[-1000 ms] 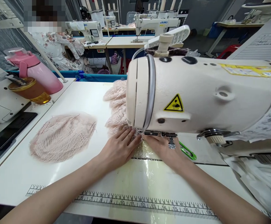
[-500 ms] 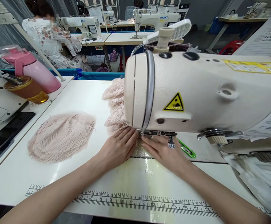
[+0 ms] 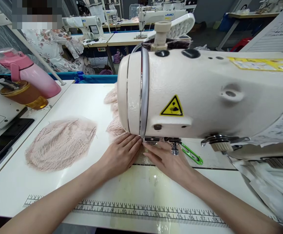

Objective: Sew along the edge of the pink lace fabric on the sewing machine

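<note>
My left hand point(image 3: 122, 152) lies flat, fingers together and stretched out, on the near edge of a pale pink lace piece point(image 3: 115, 125). That lace is bunched behind the sewing machine head point(image 3: 170, 97), which hides part of it. Across from it, my right hand point(image 3: 167, 159) rests palm down beside the presser foot area, its fingers extended and partly behind the metal attachment point(image 3: 174, 146). The fingertips of both hands nearly meet below the needle area; the needle itself is hidden. Green thread snips point(image 3: 192, 154) lie just right of my right hand.
A second pink lace piece point(image 3: 60, 144) lies flat on the white table point(image 3: 87, 107). Left of it are a black phone point(image 3: 8, 138), an amber cup point(image 3: 24, 94) and a pink bottle point(image 3: 34, 76). A printed ruler point(image 3: 131, 211) runs along the front edge. Another person point(image 3: 56, 48) sits beyond.
My view has shifted slightly, so the machine head appears farther left and covers more of the bunched lace. Both hands stay at the needle area with little visible movement.
</note>
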Motion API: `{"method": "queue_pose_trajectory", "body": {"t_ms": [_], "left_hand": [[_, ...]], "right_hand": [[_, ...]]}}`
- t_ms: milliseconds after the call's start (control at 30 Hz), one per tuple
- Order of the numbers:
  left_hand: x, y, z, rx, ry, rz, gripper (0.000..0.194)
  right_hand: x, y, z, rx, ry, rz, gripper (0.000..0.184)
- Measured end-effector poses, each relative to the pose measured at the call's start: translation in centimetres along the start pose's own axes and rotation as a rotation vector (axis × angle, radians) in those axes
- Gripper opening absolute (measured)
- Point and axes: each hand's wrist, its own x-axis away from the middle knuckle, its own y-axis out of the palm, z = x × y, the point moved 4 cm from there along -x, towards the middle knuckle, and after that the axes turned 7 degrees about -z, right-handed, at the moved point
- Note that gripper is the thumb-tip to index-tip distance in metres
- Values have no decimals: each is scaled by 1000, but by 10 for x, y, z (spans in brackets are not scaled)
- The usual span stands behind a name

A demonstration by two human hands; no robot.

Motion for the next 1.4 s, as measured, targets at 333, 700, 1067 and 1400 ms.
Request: {"method": "queue_pose_trajectory", "body": {"t_ms": [333,700,1067,1400], "left_hand": [[1,4,-3,41,-56,-77,33],[1,7,-4,84,-122,-111,37],[3,10,-5,86,-149,-154,41],[5,2,2,2,-175,-75,39]], "right_hand": [[-2,0,-4,69,9,5,38],[0,10,-5,268,4,69,41],[-3,3,0,88,39,-20,38],[-11,2,18,-162,229,-45,37]]}}
